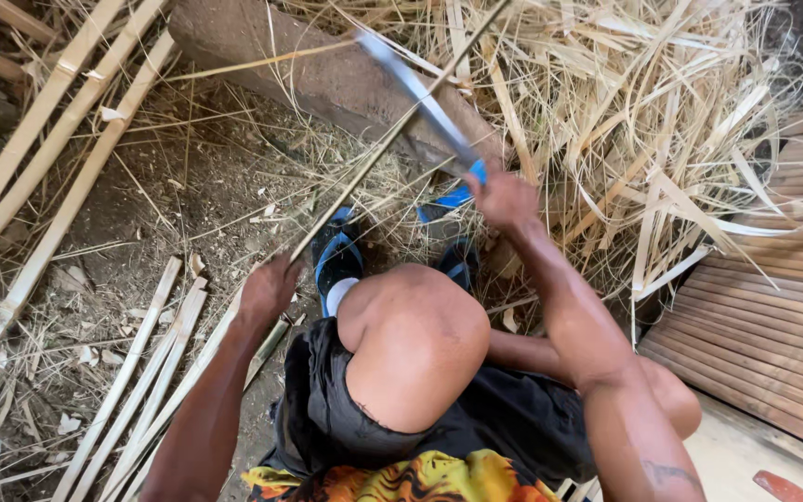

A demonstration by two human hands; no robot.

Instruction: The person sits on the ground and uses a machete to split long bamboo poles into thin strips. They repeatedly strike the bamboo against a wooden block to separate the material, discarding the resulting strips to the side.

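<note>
My bent knee fills the lower middle of the frame. Just beyond it my left hand is closed round the near end of a long thin bamboo strip, whose long axis runs from there up and right toward the top centre. My right hand, further up, is clamped on the blue handle of a long-bladed knife; the blade crosses the strip. Behind lies a heap of pale bamboo shavings.

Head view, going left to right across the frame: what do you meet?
Leaning bamboo slats → split strips on the ground → left hand gripping a thin bamboo strip → right hand holding a blue-handled blade → pile of shavings → stacked slats.
</note>
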